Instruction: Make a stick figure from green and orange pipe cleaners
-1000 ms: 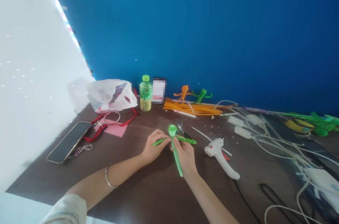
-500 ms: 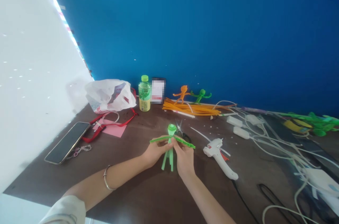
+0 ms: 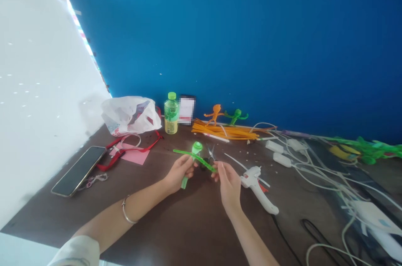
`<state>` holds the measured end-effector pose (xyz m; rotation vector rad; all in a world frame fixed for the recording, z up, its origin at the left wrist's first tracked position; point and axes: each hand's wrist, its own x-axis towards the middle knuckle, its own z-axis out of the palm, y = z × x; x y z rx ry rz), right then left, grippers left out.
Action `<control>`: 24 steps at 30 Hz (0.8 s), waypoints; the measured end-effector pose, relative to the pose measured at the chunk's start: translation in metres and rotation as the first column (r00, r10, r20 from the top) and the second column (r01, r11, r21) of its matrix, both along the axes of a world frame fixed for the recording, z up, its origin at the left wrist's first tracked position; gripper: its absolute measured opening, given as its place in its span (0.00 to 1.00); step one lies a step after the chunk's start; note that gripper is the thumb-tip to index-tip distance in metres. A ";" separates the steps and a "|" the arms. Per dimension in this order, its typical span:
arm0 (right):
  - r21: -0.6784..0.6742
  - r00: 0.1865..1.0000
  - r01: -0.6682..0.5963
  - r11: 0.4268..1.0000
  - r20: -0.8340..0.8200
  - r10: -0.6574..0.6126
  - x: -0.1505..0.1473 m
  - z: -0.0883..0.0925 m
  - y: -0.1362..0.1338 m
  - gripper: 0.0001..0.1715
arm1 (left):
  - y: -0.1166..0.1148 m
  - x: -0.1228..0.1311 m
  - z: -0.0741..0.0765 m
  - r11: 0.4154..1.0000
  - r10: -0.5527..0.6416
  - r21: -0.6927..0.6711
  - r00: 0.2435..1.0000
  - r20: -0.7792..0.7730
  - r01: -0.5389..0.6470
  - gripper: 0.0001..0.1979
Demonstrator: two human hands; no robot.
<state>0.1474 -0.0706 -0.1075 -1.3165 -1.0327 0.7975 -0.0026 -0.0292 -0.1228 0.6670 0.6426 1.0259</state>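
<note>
The left hand (image 3: 179, 172) curls closed around a green pipe-cleaner figure (image 3: 195, 158), and the right hand (image 3: 229, 184) pinches the tip of its arm. Beyond the hands stand a green-capped plastic bottle (image 3: 171, 115) holding liquid and a white plastic bag (image 3: 129, 116), its contents hidden.

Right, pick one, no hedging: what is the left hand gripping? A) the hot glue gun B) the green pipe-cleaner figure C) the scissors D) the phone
B: the left hand closes around the green pipe-cleaner figure, with the figure's lower end showing below the fist.
</note>
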 end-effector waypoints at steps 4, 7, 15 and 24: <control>0.052 0.947 -0.019 0.998 0.323 0.001 0.015 0.011 0.003 0.18 | 0.012 -0.010 0.001 0.998 -0.038 -0.054 0.999 0.010 0.039 0.18; -0.020 0.830 -0.085 0.996 0.552 0.081 0.038 0.024 0.017 0.15 | 0.019 -0.014 0.001 0.994 -0.069 -0.082 0.998 -0.001 0.068 0.16; -0.238 0.367 -0.050 0.970 0.899 0.240 0.102 0.044 0.096 0.12 | 0.026 -0.017 0.004 0.985 -0.169 0.011 0.985 -0.042 0.170 0.14; -0.239 0.250 -0.211 0.948 0.924 0.289 0.058 0.017 0.182 0.13 | 0.036 -0.018 -0.001 0.997 -0.037 0.072 0.999 -0.012 0.037 0.17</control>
